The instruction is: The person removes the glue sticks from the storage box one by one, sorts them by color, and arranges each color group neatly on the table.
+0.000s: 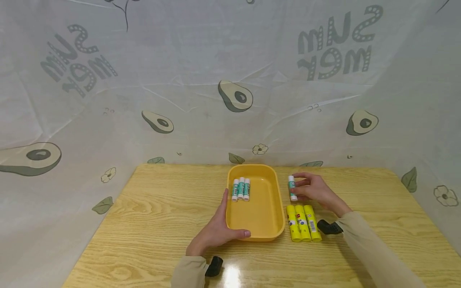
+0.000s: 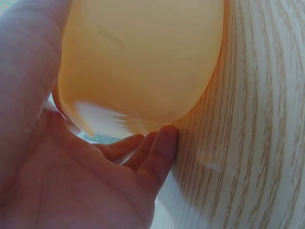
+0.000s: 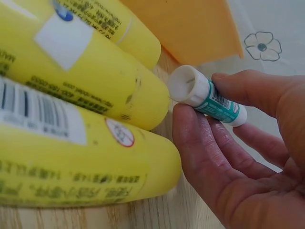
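Note:
My left hand (image 1: pixel 216 230) holds a yellow plastic tray (image 1: pixel 281 208) by its near left corner, fingers along the left wall and thumb across the front. From close by, the left wrist view shows the fingers (image 2: pixel 159 148) against the tray's smooth wall (image 2: pixel 143 62). Three small white-and-green glue sticks (image 1: pixel 241 189) lie side by side inside, at the far left. Right of the tray, my right hand (image 1: pixel 315 190) pinches another white-and-green glue stick (image 3: pixel 219 105) between thumb and fingers. Its hollow round end faces the right wrist camera.
Three larger yellow glue sticks (image 1: pixel 303 224) lie in a row on the wooden table (image 1: pixel 155 224), right of the tray and just nearer than my right hand. A pale printed curtain (image 1: pixel 201 132) hangs behind the table's far edge and along both sides.

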The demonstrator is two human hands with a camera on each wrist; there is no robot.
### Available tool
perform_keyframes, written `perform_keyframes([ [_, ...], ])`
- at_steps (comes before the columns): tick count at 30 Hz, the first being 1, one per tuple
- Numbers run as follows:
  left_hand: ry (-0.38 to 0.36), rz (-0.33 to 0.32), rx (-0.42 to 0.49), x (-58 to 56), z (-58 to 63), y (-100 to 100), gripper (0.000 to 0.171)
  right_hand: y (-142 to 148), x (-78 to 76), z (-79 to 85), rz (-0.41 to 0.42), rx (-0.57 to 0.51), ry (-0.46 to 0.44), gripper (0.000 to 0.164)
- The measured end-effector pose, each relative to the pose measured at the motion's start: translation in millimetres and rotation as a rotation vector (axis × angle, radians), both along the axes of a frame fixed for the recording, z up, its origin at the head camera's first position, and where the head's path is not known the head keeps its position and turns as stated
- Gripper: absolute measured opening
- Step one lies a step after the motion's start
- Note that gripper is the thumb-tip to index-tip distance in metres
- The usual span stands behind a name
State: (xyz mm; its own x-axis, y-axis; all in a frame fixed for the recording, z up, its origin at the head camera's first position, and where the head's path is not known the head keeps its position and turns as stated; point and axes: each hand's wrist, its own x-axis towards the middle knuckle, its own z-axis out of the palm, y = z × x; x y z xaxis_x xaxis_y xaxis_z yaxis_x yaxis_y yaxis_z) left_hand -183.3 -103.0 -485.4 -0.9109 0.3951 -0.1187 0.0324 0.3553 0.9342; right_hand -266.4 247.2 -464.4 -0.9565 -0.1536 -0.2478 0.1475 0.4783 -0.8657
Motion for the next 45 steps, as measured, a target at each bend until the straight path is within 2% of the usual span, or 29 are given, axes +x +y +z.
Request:
perform_keyframes([
  [8,-0.003,0.003,-0.008,0.4,0.8,-0.8,0.14,-4.5,-4.8,2.5,0.043,0.011,-0.023,0.067],
  [18,-0.004,0.006,-0.034,0.0,0.8,-0.3,0.14,-5.7,-12.9,-3.9,0.081,0.049,-0.049,0.065],
  [25,-0.011,0.003,-0.04,0.2,2.4,-0.2,0.141,-6.2,-13.1,-1.8,0.122,0.05,-0.031,0.065],
  [38,0.004,-0.012,-0.019,-1.9,2.6,-0.7,0.142,-6.5,-12.8,-1.1,0.143,0.049,-0.038,0.065],
  [45,0.002,-0.011,-0.028,-1.6,2.3,-0.8,0.141,-6.5,-12.7,-0.1,0.124,0.056,-0.063,0.067],
])
